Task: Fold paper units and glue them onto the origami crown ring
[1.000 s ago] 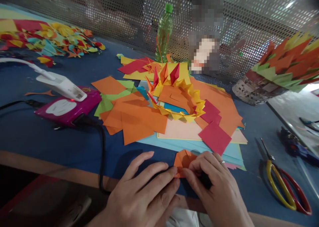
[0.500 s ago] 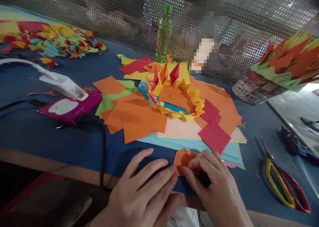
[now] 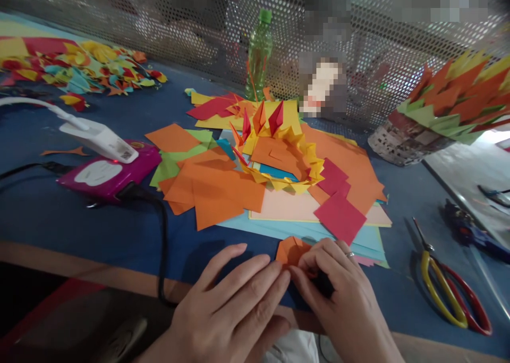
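Observation:
A small folded orange paper piece [image 3: 290,250] lies on the blue table near the front edge. My right hand [image 3: 338,294] pinches its right side with curled fingers; a ring shows on one finger. My left hand [image 3: 235,304] lies flat beside it, fingers stretched out, fingertips pressing the paper's lower left edge. Just behind the hands lies a pile of coloured paper squares [image 3: 223,187], orange, red, green and light blue, with a ring of folded yellow paper units [image 3: 285,161] on top.
Yellow-and-red-handled scissors [image 3: 450,294] lie at the right. A magenta device [image 3: 107,171] with a black cable [image 3: 161,246] and a white lamp [image 3: 95,137] sit left. A green bottle [image 3: 258,52] stands by the mesh screen. A basket with folded units [image 3: 438,113] is at the far right.
Both hands shifted slightly up the table with the orange paper; the left fingertips moved closer onto its edge. Otherwise the scene is the same.

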